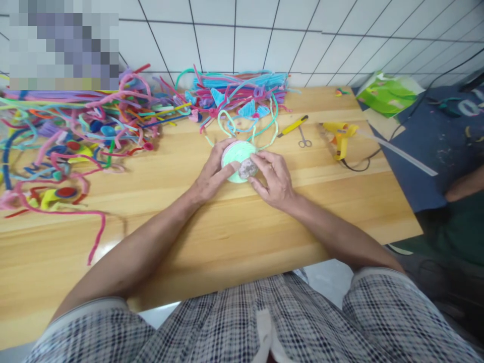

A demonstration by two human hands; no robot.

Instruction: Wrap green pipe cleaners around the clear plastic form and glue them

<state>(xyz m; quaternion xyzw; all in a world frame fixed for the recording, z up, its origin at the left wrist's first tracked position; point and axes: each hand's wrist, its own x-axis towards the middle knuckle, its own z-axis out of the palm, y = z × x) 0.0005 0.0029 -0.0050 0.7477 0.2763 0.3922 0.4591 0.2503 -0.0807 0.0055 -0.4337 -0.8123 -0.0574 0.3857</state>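
Note:
Near the middle of the table lies a round mint-green disc (237,150) with a pinkish rim. My left hand (212,174) is closed on its left side, fingers around the edge and thumb resting across the face. A small greyish, mottled round piece (247,169) sits against the lower right of the disc. My right hand (275,179) grips that piece between thumb and fingers, its fingertips also touching the disc. Pale green and yellow pipe cleaners (275,126) curve out behind the disc; whether they are fixed to it I cannot tell.
Tangled coloured pipe cleaners (121,108) cover the left of the table, with a bundle (242,83) along the wall. To the right lie a yellow utility knife (293,126), small scissors (304,141) and a corded yellow glue gun (340,138). Another person's arm (467,181) shows far right.

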